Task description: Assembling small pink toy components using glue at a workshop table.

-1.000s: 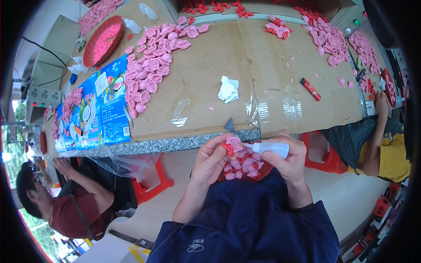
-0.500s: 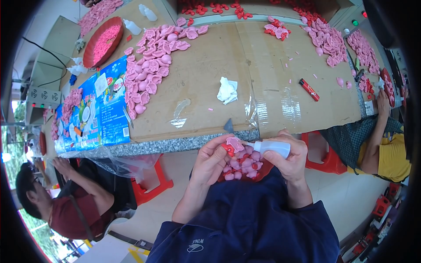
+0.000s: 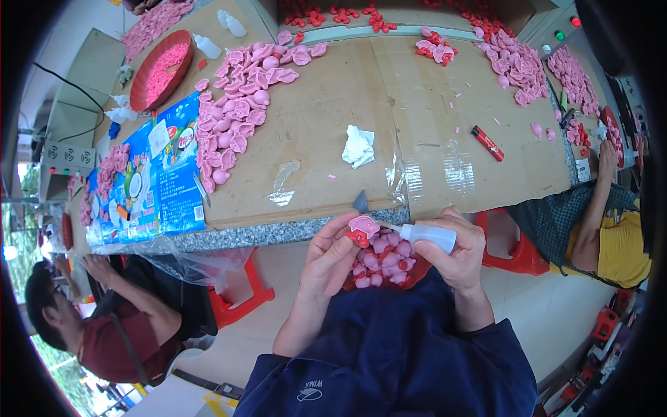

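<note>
My left hand (image 3: 331, 249) pinches a small red plastic part with a pink shell-shaped piece (image 3: 364, 224) on it, just off the table's near edge. In my right hand (image 3: 464, 244) is a white squeeze bottle (image 3: 431, 237) with a thin nozzle, held sideways. Its tip points left and reaches the rim of the pink piece; whether it touches I cannot tell. Below both hands, at my lap, a red bowl (image 3: 415, 276) holds many pink round pieces and some red ones. My fingers partly cover the bowl.
Cardboard (image 3: 313, 132) covers the table, with a heap of pink pieces (image 3: 233, 115) at left and another (image 3: 514, 66) at right. A crumpled tissue (image 3: 358, 146), a red marker-like stick (image 3: 488, 143) and a red basin (image 3: 161, 69) lie there. Co-workers sit left (image 3: 118, 326) and right (image 3: 611, 243).
My left hand has turned the pink piece so its hollow outline faces up more and shifted it slightly left. The bottle has moved slightly down and left.
</note>
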Demonstrator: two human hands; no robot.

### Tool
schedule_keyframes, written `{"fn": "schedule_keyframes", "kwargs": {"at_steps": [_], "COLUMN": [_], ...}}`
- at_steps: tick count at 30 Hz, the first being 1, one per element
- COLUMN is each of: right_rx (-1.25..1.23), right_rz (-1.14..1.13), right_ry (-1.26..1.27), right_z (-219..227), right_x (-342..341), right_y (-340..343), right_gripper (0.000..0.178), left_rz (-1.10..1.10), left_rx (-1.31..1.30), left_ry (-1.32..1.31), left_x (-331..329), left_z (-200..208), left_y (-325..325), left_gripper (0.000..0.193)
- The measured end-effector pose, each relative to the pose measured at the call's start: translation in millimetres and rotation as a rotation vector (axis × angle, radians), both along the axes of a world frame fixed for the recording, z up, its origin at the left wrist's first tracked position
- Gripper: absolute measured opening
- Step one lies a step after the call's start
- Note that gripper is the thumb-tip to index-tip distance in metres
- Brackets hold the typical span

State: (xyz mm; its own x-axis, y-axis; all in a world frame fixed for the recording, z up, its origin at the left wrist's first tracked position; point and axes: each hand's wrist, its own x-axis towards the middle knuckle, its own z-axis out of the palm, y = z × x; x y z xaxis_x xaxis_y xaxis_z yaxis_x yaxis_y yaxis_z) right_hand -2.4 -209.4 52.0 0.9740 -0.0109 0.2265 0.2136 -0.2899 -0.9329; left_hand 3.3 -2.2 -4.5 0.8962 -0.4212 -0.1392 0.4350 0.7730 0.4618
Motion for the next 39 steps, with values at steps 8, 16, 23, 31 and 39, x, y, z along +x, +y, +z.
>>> {"fn": "schedule_keyframes", "kwargs": {"at_steps": [8,16,23,31,39], "right_rx": [-0.04,-0.042,-0.024,-0.052,-0.106], "right_rz": [-0.034,-0.045,-0.056,-0.061,-0.05], "right_ry": [0.018,-0.038,-0.047,-0.061,-0.077], "right_z": [1.2,-0.4,-0.3,0.9,5.3], "right_x": [-3.2,-1.9,-2.3,-2.5,-3.1], "right_y": [1.4,-0.1,-0.1,-0.6,2.3], "right_gripper": [0.024,0.022,0.023,0.023,0.024], "left_rz": [0.034,0.043,0.05,0.077,0.1], "left_rx": [0.031,0.022,0.011,0.016,0.04], "left_ry": [-0.015,-0.011,-0.03,-0.04,-0.055], "left_x": [-0.1,-1.1,-1.2,-1.5,-1.9], "left_z": [0.9,0.2,-2.1,-1.0,-1.7], "left_y": [-0.7,0.7,1.1,-0.3,0.0], "left_gripper": [0.04,0.041,0.04,0.04,0.041]}}
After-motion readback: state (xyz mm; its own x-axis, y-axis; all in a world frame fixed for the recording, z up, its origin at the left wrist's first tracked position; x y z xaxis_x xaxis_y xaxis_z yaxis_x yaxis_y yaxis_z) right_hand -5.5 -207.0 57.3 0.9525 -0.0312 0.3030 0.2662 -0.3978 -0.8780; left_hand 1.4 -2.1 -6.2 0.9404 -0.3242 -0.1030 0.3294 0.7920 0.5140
